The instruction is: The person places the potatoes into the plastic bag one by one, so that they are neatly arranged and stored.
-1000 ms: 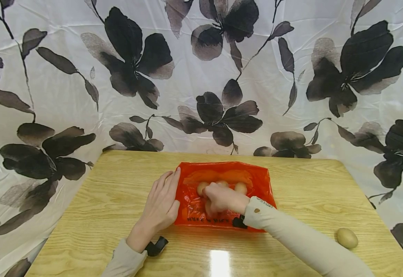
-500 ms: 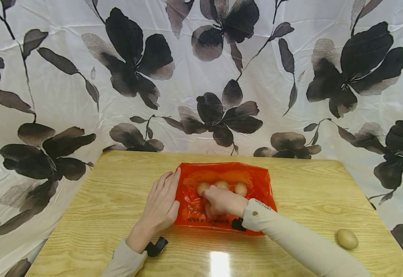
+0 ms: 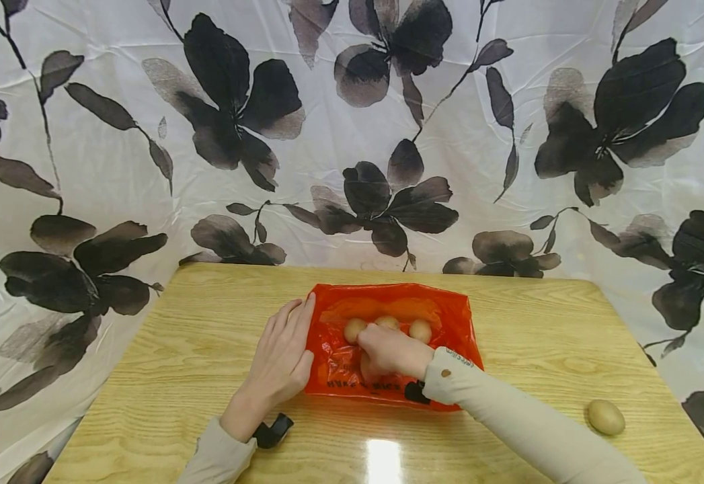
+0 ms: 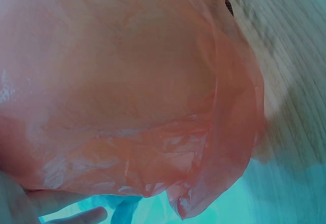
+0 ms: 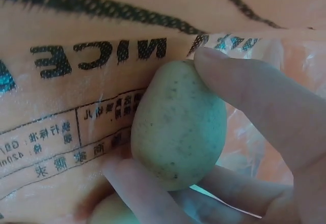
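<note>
A red plastic bag (image 3: 339,299) with black print lies with its mouth open on the table. My right hand (image 3: 394,349) reaches inside it and grips a potato (image 5: 178,124), thumb on its upper end and fingers around its lower part. In the head view that potato is mostly hidden behind the hand. Along the bag's far inner side sit a left potato (image 3: 354,331), a middle potato (image 3: 387,323) and a right potato (image 3: 420,331). My left hand (image 3: 282,353) rests against the bag's left side, fingers extended; two of its fingers (image 4: 76,216) show in the left wrist view.
One more potato (image 3: 606,417) lies outside the bag, near the right side of the wooden table (image 3: 206,316). A floral cloth (image 3: 376,134) hangs behind the table's far edge. Beside the left wrist is a black wrist camera (image 3: 274,431).
My right hand and sleeve have shifted slightly, and the bag's near right edge has come a little closer to me. My left hand and the outside potato stay put.
</note>
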Tool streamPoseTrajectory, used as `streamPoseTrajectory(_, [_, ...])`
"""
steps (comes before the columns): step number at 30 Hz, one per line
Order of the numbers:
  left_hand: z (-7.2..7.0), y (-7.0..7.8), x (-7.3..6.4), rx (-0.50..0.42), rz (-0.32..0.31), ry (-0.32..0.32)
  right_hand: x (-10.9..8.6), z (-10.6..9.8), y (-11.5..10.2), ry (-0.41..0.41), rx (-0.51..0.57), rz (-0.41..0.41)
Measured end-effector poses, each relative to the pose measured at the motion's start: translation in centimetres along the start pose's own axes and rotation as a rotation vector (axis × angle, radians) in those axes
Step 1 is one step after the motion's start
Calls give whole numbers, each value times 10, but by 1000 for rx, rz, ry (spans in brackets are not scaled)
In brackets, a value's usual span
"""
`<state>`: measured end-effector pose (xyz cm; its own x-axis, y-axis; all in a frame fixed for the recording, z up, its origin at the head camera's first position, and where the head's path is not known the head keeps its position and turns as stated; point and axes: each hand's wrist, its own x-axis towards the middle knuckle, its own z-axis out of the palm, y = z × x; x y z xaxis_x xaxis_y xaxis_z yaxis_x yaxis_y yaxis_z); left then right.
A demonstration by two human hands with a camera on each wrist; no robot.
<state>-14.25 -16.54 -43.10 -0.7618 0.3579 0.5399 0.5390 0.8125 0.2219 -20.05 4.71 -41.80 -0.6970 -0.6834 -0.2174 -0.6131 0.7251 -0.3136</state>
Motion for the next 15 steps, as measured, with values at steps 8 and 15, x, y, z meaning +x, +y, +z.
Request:
streamPoseTrajectory(8, [1, 0, 0, 0, 9, 14, -2, -4, 1, 24, -45, -28])
streamPoseTrajectory(15, [0, 0, 0, -1, 1, 2, -3, -7, 0, 27, -47, -39])
